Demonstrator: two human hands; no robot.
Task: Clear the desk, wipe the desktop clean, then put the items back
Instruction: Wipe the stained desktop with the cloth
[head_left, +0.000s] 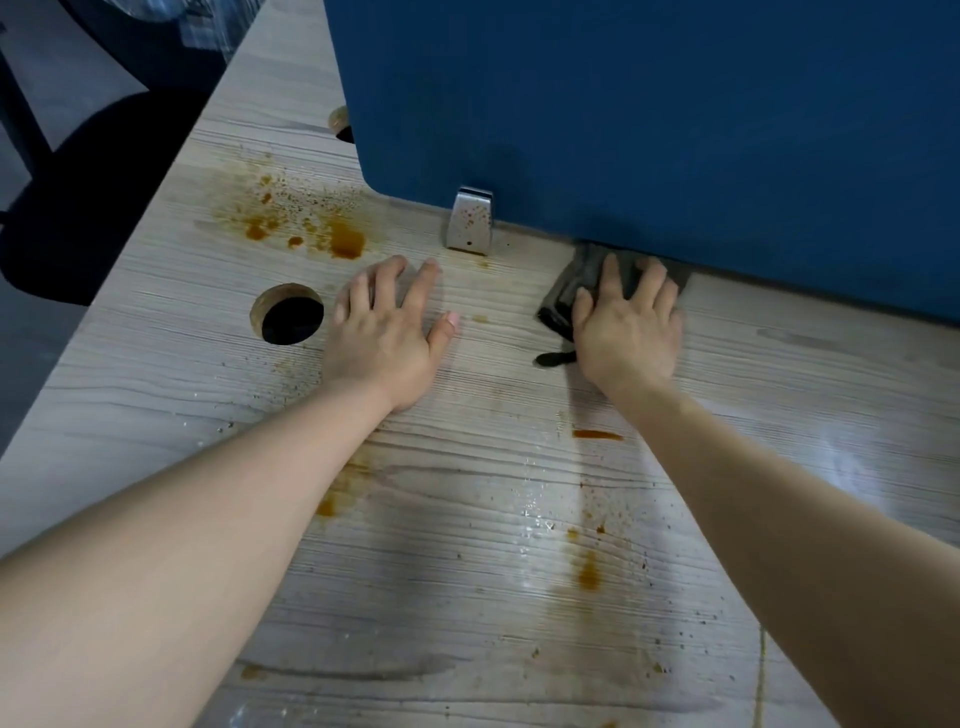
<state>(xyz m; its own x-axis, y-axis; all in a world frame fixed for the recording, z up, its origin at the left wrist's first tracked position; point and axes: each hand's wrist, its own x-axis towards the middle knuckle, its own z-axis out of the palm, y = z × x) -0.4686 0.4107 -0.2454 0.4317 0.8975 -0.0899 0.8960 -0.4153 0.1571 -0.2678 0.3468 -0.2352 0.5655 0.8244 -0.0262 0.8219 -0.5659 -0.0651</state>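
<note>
Wiping stage, by the look of it: bench (519, 597) bare of items, stains left in several places. Right hand (626, 332), right of centre frame, pressing a dark grey cloth (587, 283) flat against the surface, fingers spread and laid over it, not pinching; cloth's far edge tucked up against the foot of the blue partition (649, 104). Left hand (387, 327), centre frame, resting palm-down on bare wood with fingers splayed, holding nothing, apparently as a brace.

To do this step well:

- Keep the whole palm over the cloth so pressure spreads evenly; loose tail at its near left corner best folded under.
- Run along the seam under the partition first, then draw strokes back toward the lower frame, overlapping each pass.
- Sweep leftward past the metal bracket (470, 221), itself speckled orange, and give it a dab.
- Tackle the large orange splatter (332, 234) in the upper left with short presses, likely sticky, rather than one long smear.
- Steer crumbs away from the round cable hole (288, 314) just left of the left hand.
- Finish with the orange patches (589, 569) and wet streaks in the lower centre, turning the cloth to a clean face.
- Shift the bracing hand off any unwiped area before passing there.
</note>
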